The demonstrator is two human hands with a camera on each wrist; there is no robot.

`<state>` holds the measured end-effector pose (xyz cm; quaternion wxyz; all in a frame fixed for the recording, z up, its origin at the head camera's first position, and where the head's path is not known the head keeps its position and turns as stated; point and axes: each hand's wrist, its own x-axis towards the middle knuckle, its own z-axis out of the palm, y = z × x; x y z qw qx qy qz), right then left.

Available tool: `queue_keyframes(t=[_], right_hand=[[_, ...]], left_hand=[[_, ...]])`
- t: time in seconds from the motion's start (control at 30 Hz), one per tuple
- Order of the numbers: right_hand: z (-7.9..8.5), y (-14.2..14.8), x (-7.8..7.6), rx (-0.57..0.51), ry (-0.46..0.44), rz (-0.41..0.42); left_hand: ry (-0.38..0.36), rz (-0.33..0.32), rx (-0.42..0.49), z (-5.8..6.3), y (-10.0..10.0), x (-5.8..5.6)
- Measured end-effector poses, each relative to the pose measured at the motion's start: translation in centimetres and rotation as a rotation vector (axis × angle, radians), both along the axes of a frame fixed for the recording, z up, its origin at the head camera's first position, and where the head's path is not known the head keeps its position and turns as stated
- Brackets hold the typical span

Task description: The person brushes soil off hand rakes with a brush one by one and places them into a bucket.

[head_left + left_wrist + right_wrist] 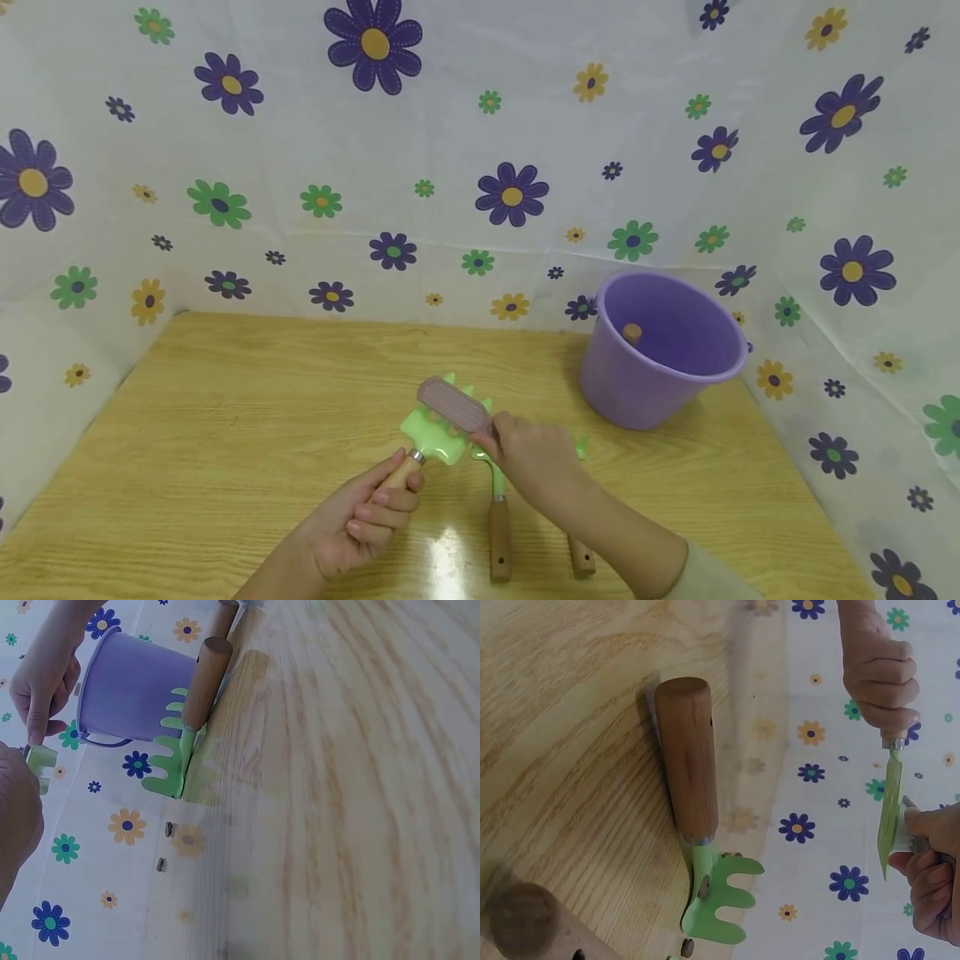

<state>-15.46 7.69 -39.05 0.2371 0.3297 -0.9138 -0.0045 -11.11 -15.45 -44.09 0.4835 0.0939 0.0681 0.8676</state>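
My left hand (367, 518) grips the wooden handle of a green garden hand fork (433, 438), its prongs pointing away from me. In my right hand (536, 462) is a flat, oblong mauve brush (455, 405), held by one end and lying across the fork's head. The right wrist view shows a whitish part of the brush against the green metal. Below the hands, another green hand fork (688, 757) with a brown wooden handle lies on the table. Beside it is a second wooden-handled tool (582, 557), partly hidden by my right forearm.
A purple bucket (633, 396) stands at the back right of the wooden table (225, 433), with a wooden handle end (632, 334) showing inside. Small brown bits (688, 946) lie near the fork on the table. Flower-printed cloth (420, 150) hangs behind and at both sides.
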Motion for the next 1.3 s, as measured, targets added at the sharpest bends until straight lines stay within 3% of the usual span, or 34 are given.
queue_keyframes(t=[0.37, 0.87, 1.1, 1.3], right_hand=[[-0.1, 0.8, -1.1, -0.025, -0.004, -0.033], [-0.3, 1.4, -2.2, -0.04, -0.013, -0.071], [0.5, 1.6, -3.0, -0.051, 0.053, -0.104], [1.1, 1.6, -2.7, -0.06, 0.014, -0.106]], left_hand=[[-0.009, -0.032, -0.007, 0.2, -0.1, -0.1], [0.018, -0.03, -0.013, 0.0, -0.2, 0.0], [-0.004, -0.033, -0.005, 0.2, -0.2, -0.1], [0.01, -0.039, -0.005, -0.2, -0.1, -0.2]])
